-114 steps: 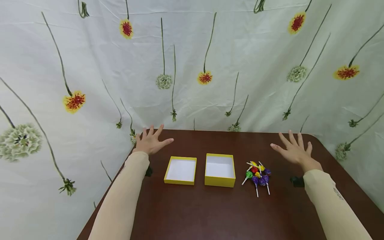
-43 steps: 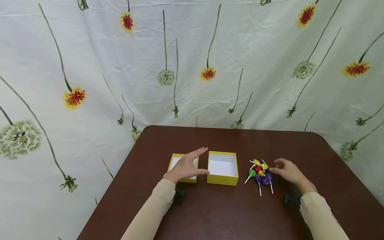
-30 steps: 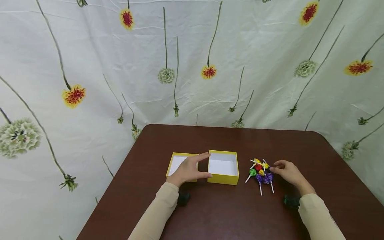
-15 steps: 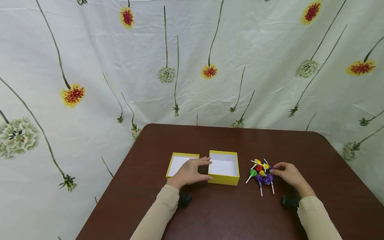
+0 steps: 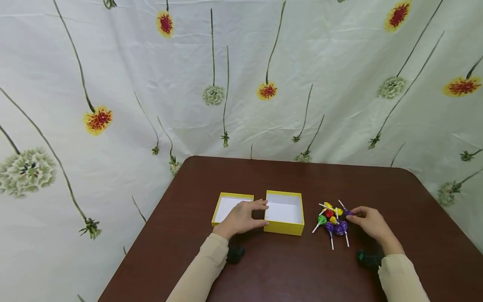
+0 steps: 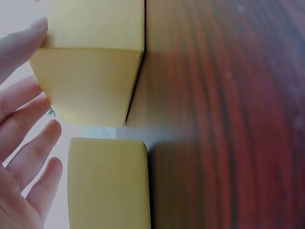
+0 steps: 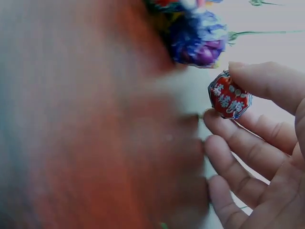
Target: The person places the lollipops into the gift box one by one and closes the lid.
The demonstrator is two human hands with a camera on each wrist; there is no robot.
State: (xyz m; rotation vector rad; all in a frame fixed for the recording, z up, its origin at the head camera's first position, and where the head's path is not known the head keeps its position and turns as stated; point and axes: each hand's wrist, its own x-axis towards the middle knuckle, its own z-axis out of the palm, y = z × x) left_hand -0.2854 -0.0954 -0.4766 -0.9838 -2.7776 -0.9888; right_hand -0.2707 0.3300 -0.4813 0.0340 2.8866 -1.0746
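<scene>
As I watch the head view, the left hand (image 5: 240,217), loosely spread, touches the yellow box (image 5: 284,227), lower centre; the right hand (image 5: 373,225) pinches a purple lollipop (image 5: 348,212), lower right. Left wrist shows me that box upper left; right wrist, the lollipop right of centre.

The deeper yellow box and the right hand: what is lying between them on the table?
In the head view, a cluster of lollipops lies between the deeper yellow box and the right hand.
</scene>
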